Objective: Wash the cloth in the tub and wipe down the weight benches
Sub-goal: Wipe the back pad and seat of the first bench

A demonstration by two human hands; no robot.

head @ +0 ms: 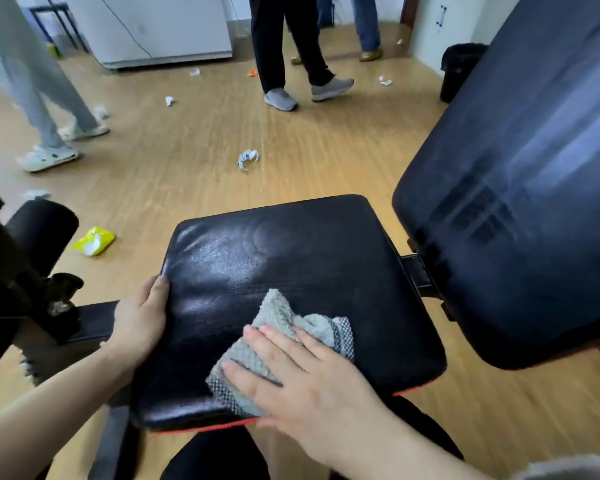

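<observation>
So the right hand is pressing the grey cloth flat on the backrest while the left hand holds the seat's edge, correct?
Not quite. The head view shows the cloth lying on the seat pad, not on the backrest. The rest holds: the right hand presses it flat with straight fingers, and the left hand holds the seat's edge.

A room used as a makeshift gym: a black padded vinyl weight bench [309, 271] with a tilted black backrest pad [534, 168] stands on a pale wood-laminate floor [187, 188]. The floor is littered with crumpled white paper scraps [247, 159]. A white cabinet [160, 26] and a black waste bin [459, 69] stand beyond.
</observation>
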